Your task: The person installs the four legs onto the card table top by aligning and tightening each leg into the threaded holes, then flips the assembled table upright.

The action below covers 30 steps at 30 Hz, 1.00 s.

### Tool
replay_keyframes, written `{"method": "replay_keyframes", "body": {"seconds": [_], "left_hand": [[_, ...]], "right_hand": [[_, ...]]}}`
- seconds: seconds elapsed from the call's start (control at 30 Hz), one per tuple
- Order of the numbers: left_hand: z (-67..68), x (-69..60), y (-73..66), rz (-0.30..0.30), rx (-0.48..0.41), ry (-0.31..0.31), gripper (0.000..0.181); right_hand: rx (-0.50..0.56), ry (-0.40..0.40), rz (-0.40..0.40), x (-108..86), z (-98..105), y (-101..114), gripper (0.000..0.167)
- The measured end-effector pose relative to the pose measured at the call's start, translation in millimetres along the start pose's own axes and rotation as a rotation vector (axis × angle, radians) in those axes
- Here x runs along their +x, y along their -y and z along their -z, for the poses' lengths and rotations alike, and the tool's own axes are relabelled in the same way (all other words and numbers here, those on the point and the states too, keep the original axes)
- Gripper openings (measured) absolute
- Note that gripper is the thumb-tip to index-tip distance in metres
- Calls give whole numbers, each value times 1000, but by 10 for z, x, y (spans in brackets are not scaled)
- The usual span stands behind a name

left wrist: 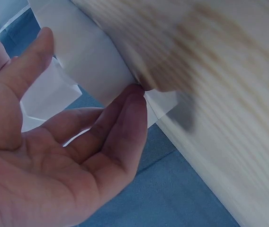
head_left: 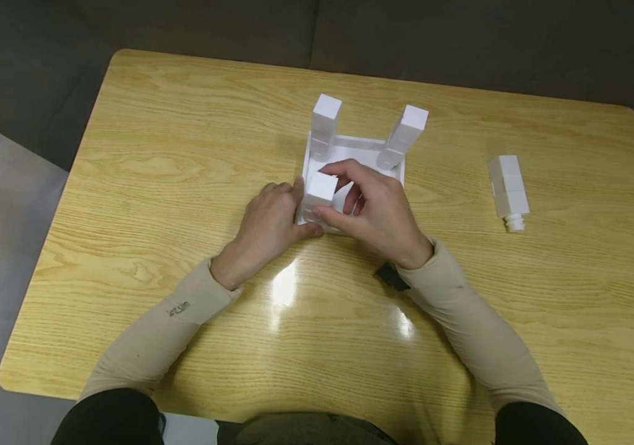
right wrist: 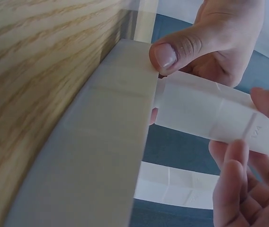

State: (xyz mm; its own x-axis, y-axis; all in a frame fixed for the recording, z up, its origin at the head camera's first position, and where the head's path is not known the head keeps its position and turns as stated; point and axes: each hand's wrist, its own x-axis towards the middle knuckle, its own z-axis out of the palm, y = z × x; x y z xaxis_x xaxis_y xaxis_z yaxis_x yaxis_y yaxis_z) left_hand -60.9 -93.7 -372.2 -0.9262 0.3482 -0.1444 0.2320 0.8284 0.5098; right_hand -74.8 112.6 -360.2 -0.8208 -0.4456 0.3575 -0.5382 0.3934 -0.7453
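Observation:
A white square tray-like base (head_left: 358,143) lies on the table with three white block legs standing on it. At its near left corner, the right hand (head_left: 380,207) pinches a leg (head_left: 321,188) between thumb and fingers. The left hand (head_left: 272,216) grips the base's left corner, thumb at the near edge and fingers along the left side. In the right wrist view, the left thumb presses the rim of the base (right wrist: 92,118) beside the pinched leg (right wrist: 205,109). The other two legs (head_left: 325,120) (head_left: 406,133) stand at the far corners.
A loose white leg (head_left: 510,185) with a threaded end lies on the table (head_left: 183,154) to the right. A dark object (head_left: 391,277) is at the right wrist. Behind the table's far edge is a dark surface.

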Motion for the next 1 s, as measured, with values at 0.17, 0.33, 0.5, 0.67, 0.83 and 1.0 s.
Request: {"method": "replay_keyframes", "body": {"seconds": [0.17, 0.33, 0.5, 0.67, 0.83, 1.0], "left_hand": [[-1, 2, -4, -4, 23, -5, 98], [-3, 4, 2, -11, 39, -12, 99], [3, -1, 3, -20, 41, -19, 98], [-1, -4, 4, -31, 39, -31, 95], [-3, -5, 7, -31, 26, -31, 97], [1, 1, 8, -12, 9, -13, 100]], "right_hand": [[-24, -10, 38, 11, -19, -12, 50], [-37, -18, 63, 22, -42, -21, 51], [-35, -25, 60, 24, -57, -24, 52], [-19, -24, 49, 26, -49, -23, 57], [-17, -1, 58, 31, -14, -24, 60], [-21, 58, 58, 42, 52, -17, 59]]}}
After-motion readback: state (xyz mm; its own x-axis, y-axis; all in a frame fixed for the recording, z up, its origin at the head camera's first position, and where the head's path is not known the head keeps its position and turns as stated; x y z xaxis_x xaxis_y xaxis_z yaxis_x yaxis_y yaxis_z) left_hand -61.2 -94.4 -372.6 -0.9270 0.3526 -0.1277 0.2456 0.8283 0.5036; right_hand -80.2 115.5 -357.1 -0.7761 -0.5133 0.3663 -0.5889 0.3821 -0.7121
